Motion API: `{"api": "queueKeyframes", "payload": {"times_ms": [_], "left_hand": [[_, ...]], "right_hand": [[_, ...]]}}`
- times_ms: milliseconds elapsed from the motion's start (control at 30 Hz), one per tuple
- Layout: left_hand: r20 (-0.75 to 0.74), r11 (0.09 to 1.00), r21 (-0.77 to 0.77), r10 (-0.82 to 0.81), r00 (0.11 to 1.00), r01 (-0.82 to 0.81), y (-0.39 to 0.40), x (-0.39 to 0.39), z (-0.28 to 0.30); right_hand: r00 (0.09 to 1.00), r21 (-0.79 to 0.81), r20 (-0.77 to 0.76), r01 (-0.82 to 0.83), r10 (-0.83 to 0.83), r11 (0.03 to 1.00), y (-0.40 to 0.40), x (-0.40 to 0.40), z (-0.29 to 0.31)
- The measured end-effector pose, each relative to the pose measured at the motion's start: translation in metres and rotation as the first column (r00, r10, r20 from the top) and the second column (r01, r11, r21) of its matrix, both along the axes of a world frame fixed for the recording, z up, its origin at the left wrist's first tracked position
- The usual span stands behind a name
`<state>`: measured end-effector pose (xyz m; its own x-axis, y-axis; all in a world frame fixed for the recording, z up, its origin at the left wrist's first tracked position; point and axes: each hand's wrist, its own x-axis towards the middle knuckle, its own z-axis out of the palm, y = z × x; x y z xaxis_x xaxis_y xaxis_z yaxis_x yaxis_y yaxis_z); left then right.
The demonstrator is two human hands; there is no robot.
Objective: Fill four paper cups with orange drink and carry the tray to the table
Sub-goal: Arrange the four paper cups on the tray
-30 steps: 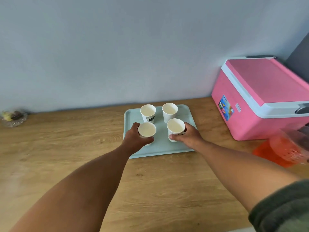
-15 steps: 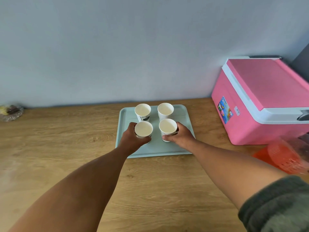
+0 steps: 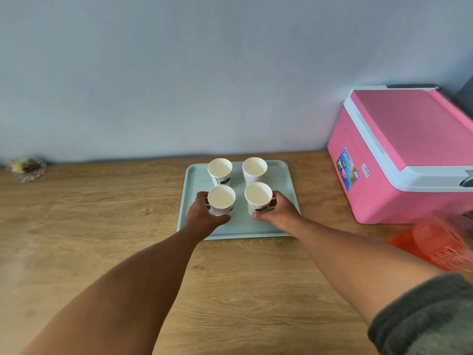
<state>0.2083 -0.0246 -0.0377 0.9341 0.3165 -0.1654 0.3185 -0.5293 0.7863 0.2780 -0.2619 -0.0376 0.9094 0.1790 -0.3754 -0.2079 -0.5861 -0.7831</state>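
Tray (image 3: 289, 190): pale green and rectangular, flat on the wooden counter (image 3: 102, 226) just right of the frame's centre, its far edge close to the grey-blue wall (image 3: 204, 73).
Cups: four white paper cups stand upright on the tray in a two-by-two block, close together, and all four look empty, showing pale insides.
Far left cup (image 3: 220, 170): nobody touching it; a dark printed mark shows low on its side.
Far right cup (image 3: 255, 169): also free, standing beside the far left cup.
Near left cup (image 3: 221, 199): wrapped by the left hand (image 3: 204, 216), fingers curled round its left side and thumb at its base.
Near right cup (image 3: 258, 198): gripped by the right hand (image 3: 277, 212), fingers behind its right side and thumb pressed low on its front.
Arms: both bare forearms reach in from the bottom of the frame; a dark green sleeve (image 3: 425, 319) bunches at the lower right corner.
Cooler (image 3: 404, 155): a pink box with a white band and closed lid, at the right edge of the frame, well apart from the tray.
Orange basket (image 3: 435, 242): a blurred orange plastic thing at lower right, in front of the cooler; I can't make out what is in it.
Small dish (image 3: 28, 169): at the far left edge against the wall, holding something yellowish and brown.
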Motion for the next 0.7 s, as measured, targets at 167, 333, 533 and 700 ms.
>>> {"api": "queueKeyframes", "payload": {"times_ms": [167,333,533,700], "left_hand": [[-0.062,0.996,0.087,0.023,0.998,-0.017,0.007,-0.011,0.002],[-0.102,0.967,0.253,0.028,0.994,-0.002,0.013,-0.029,0.002],[-0.149,0.933,0.354,-0.007,0.989,0.06,0.012,-0.049,0.003],[-0.176,0.903,0.402,-0.086,0.981,0.151,0.002,-0.063,0.005]], "right_hand": [[0.999,-0.049,-0.033,-0.007,0.005,0.999,-0.009,-0.002,0.001],[0.995,-0.056,-0.085,-0.059,0.054,0.997,-0.018,-0.011,0.0],[0.993,-0.096,-0.048,-0.11,0.106,0.989,-0.031,-0.026,-0.001],[0.991,-0.155,-0.007,-0.132,0.133,0.979,-0.044,-0.04,0.005]]}}
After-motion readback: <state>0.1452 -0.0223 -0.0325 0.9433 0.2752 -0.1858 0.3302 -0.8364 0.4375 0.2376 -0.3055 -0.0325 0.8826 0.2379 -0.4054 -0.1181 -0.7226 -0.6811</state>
